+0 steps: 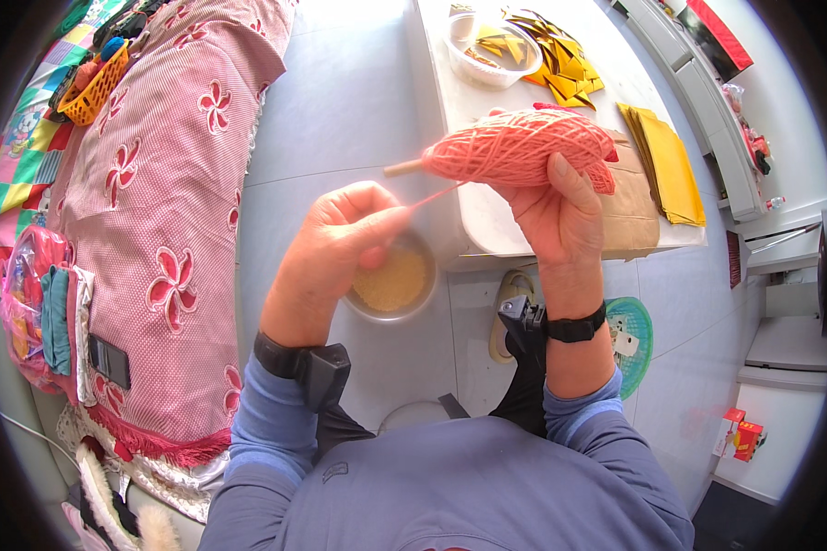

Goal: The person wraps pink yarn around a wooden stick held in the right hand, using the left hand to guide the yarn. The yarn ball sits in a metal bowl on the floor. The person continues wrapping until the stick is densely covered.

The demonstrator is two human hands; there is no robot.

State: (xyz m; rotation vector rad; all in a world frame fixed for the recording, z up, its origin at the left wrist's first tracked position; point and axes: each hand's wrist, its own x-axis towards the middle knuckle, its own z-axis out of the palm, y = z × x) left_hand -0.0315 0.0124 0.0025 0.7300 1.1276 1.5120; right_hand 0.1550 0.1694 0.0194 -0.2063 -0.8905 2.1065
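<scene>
My right hand [558, 200] grips a long bundle of coral-pink yarn [517, 148] from below, thumb on its near side. A thin wooden stick [403, 168] pokes out of the bundle's left end. From the underside of the bundle a strand of yarn [437, 196] runs taut down to my left hand [351, 231], which pinches it between thumb and fingers. Beneath that hand, a round metal bowl [391, 313] with pale yellow grains [396, 279] sits on the floor. A small pink ball [372, 257] shows just under my left fingers; what it belongs to is partly hidden.
On the white table [482, 227] are a clear plastic tub [493, 79], folded gold paper pieces [568, 76], a yellow paper stack [665, 165] and brown paper [634, 213]. A pink flowered cover [158, 227] drapes the couch at left, bearing a phone [109, 361]. A green basket [634, 351] stands right.
</scene>
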